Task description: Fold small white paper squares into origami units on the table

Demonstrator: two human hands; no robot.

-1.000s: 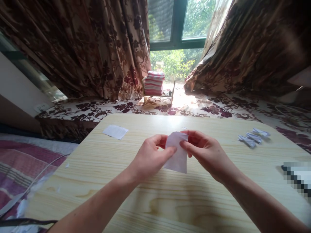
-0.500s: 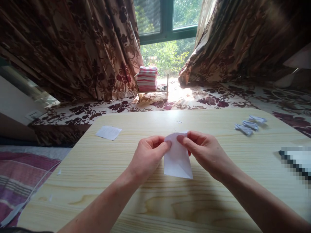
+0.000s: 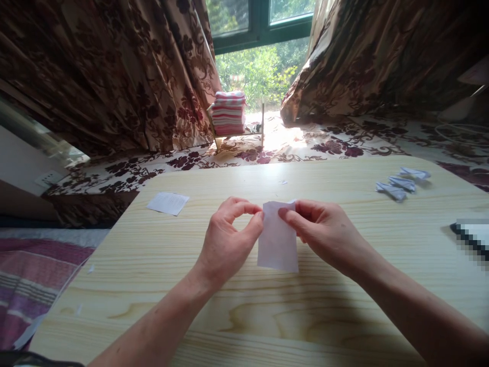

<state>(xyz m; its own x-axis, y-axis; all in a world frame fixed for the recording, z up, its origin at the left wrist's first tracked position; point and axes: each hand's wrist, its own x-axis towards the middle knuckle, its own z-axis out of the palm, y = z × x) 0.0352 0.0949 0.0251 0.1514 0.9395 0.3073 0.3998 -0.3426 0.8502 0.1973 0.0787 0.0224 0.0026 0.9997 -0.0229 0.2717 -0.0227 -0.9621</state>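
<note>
A small white sheet of paper hangs upright above the wooden table, held between my hands. My right hand grips its upper right edge, thumb across the front and fingers behind. At the upper left edge, my left hand pinches the paper with the tips of thumb and forefinger, leaving a round gap between them. Several folded paper pieces lie together at the far right of the table. Another sheet, a printed paper slip, rests flat at the far left.
The pale wooden table has rounded corners. Tiny paper scraps lie on it. A dark-edged, pixelated object is at the right edge. Behind stand a stack of striped cloths on a small rack and floral curtains.
My left thumb has slid from the paper's front to its left edge, and the left fingers have spread into a rounder pinch. The paper hangs flatter. The view has tilted slightly down.
</note>
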